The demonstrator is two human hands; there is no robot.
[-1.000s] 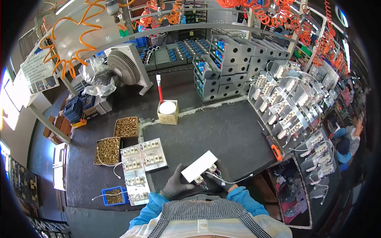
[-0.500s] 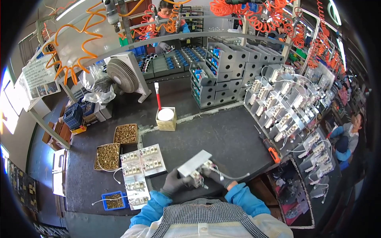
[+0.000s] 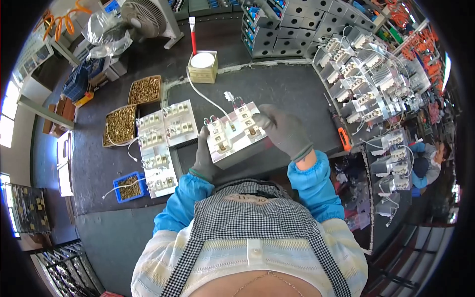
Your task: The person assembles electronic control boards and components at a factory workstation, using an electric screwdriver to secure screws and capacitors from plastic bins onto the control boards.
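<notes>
Over the near middle of the bench I have a silvery metal plate (image 3: pixel 241 141) with white terminal blocks, their face turned up. A white cable (image 3: pixel 208 98) loops off its far side, and short wires end in a small white connector (image 3: pixel 228 96). My gloved left hand (image 3: pixel 203 157) holds the plate's left edge, the thumb along the side. At its right edge is my gloved right hand (image 3: pixel 286 129), with fingers bent against the plate and the end block; some fingertips are hidden. Similar plates with blocks (image 3: pixel 161 153) lie to the left.
Cardboard trays of brass-coloured small parts (image 3: pixel 120 126) and a blue tray (image 3: pixel 130 189) sit at left. Beyond stands a box with a white round top (image 3: pixel 202 60) and a red-handled brush (image 3: pixel 193 37). An orange-handled tool (image 3: pixel 344 139) and stacked wired assemblies (image 3: pixel 366 79) are at right.
The plate has turned over from its bare side to its block side and sits flatter. My hands have spread to its two edges. The view has tilted down.
</notes>
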